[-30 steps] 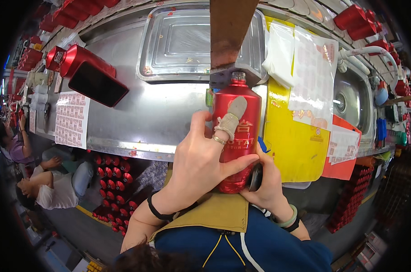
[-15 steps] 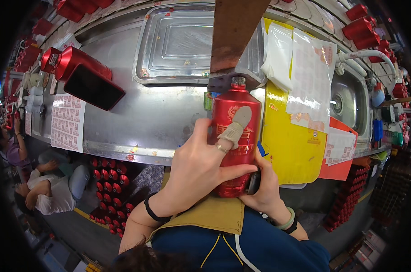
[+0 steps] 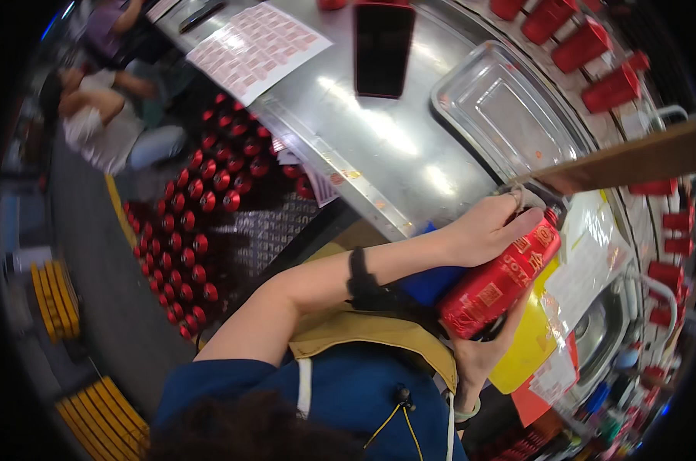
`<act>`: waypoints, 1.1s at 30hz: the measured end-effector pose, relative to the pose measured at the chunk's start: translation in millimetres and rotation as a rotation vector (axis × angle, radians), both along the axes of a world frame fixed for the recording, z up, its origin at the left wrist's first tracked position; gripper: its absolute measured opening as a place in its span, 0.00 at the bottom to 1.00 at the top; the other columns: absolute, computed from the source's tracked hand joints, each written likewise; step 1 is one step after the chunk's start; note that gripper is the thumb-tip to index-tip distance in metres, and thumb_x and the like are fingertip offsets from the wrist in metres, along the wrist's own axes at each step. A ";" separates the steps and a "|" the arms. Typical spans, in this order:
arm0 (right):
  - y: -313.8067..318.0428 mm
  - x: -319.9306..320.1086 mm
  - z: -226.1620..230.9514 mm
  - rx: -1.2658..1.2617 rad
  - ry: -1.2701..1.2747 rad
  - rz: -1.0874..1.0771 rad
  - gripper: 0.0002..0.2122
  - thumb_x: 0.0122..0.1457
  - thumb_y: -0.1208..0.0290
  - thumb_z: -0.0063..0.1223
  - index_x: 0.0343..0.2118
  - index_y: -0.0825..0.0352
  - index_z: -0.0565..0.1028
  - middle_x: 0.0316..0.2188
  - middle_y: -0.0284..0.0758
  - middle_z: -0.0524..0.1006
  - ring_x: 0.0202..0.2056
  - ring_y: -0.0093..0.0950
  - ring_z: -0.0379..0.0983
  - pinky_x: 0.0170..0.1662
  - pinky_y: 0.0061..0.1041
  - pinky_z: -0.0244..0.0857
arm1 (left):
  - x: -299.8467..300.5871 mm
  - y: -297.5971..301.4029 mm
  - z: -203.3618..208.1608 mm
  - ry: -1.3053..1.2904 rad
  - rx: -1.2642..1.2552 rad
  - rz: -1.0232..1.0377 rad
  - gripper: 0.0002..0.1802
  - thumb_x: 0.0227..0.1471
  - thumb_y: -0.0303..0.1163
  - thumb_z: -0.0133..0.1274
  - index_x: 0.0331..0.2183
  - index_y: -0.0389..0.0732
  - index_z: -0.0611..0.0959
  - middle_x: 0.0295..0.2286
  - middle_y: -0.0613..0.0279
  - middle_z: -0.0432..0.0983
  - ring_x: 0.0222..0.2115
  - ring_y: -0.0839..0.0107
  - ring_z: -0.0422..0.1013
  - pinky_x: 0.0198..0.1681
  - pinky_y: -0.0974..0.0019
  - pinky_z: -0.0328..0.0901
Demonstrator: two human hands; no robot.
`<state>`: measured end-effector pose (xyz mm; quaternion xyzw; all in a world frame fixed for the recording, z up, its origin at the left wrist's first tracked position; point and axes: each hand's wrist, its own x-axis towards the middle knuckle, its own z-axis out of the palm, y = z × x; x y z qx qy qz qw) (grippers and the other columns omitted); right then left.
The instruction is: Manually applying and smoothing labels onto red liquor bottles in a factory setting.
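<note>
A red bottle (image 3: 495,286) with gold print lies tilted across my hands, its neck toward the upper right. My left hand (image 3: 492,230) is closed round its upper part near the shoulder. Pale finger covers show on that hand by the bottle's neck. My right hand (image 3: 480,355) holds the bottle's lower end from below, its fingers partly hidden behind it. A blue thing (image 3: 432,284) shows under my left wrist. Close by the bottle's neck runs a brown upright bar (image 3: 632,160).
On the steel table (image 3: 333,115) stand a dark phone (image 3: 382,52) and a metal tray (image 3: 509,107); a printed sheet (image 3: 260,46) lies there. A yellow board (image 3: 517,367), papers (image 3: 590,257) and a sink (image 3: 594,330) are right. Left: massed red bottles (image 3: 183,246) and a seated person (image 3: 102,115).
My view has swung to the left. The bottle has gone from upright to tilted, and my left hand has moved from its front up toward its neck. My right hand stays at its lower end.
</note>
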<state>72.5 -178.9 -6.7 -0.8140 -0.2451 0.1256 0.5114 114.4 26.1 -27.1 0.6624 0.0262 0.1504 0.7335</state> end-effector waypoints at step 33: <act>157.3 -66.7 4.8 -0.915 -0.635 0.436 0.33 0.56 0.71 0.65 0.65 0.63 0.67 0.62 0.55 0.68 0.55 0.52 0.73 0.53 0.40 0.69 | -438.5 181.2 -270.1 0.706 0.760 0.958 0.11 0.45 0.12 0.47 0.31 0.34 0.81 0.32 0.46 0.77 0.40 0.45 0.73 0.45 0.51 0.67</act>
